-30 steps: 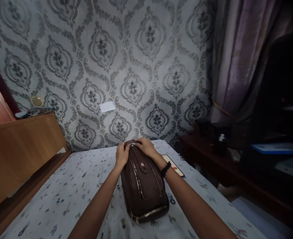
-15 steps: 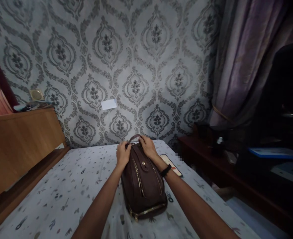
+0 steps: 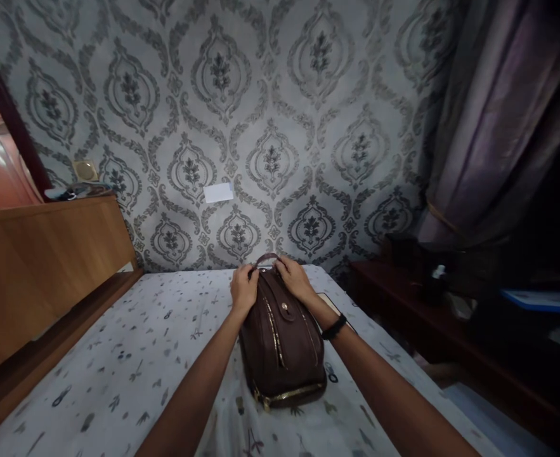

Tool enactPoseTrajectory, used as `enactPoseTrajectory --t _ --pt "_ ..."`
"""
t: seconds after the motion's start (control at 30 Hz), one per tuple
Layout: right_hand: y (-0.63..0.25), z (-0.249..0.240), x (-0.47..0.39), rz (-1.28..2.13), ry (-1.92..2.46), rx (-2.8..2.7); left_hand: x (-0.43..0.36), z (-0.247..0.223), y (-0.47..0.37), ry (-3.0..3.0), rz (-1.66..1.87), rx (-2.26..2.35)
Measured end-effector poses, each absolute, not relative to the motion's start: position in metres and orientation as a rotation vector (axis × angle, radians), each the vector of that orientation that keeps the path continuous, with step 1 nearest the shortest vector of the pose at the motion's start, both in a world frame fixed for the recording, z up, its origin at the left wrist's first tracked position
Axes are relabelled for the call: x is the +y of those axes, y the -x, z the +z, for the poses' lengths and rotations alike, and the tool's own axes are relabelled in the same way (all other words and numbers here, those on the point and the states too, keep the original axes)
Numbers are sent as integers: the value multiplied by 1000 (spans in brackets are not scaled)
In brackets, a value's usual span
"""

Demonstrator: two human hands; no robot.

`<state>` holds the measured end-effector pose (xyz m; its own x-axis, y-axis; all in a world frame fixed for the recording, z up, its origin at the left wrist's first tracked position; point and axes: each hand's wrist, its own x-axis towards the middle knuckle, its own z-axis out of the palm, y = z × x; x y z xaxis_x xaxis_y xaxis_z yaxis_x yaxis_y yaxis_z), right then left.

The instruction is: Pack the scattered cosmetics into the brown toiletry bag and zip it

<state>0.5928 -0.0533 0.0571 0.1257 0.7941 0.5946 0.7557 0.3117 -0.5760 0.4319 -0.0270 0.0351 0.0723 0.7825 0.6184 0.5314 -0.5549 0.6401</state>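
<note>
A dark brown bag (image 3: pixel 292 346) with gold zippers and a round clasp lies on the patterned white sheet (image 3: pixel 165 343), its looped handle (image 3: pixel 266 257) toward the wall. My left hand (image 3: pixel 244 289) grips the bag's top left edge, fingers curled over it. On the top right edge, beside the handle's base, my right hand (image 3: pixel 295 277) is closed on the bag. A black band (image 3: pixel 334 327) circles my right wrist. Partly hidden behind my right forearm, a flat, dark-edged object (image 3: pixel 328 301) rests on the sheet.
A wooden headboard (image 3: pixel 56 266) stands at the left with small items on top. Patterned wallpaper with a white paper (image 3: pixel 218 192) rises behind. At the right are a dark red table (image 3: pixel 389 285), a small bottle (image 3: pixel 436 279) and a purple curtain (image 3: pixel 489 127).
The view has shifted, so the bag and both hands appear slightly farther right and higher. Both hands keep their hold on the bag's top. More of the flat object is covered by my right forearm.
</note>
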Motion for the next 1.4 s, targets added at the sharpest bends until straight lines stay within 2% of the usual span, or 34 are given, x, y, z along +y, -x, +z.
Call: enactPoseTrajectory --t 0.33,0.63,0.97,1.4 --pt "-581 63 -70 82 1449 -1677 -37 43 -424 -2065 1487 1346" --pt "-576 69 -79 4 1566 -1670 -35 40 -415 -1940 1460 1096" --pt "-581 64 -76 93 1419 -1639 -29 41 -408 -1902 1316 950" --pt "-581 60 -75 106 1318 -1549 -34 37 -407 -1821 1324 919"
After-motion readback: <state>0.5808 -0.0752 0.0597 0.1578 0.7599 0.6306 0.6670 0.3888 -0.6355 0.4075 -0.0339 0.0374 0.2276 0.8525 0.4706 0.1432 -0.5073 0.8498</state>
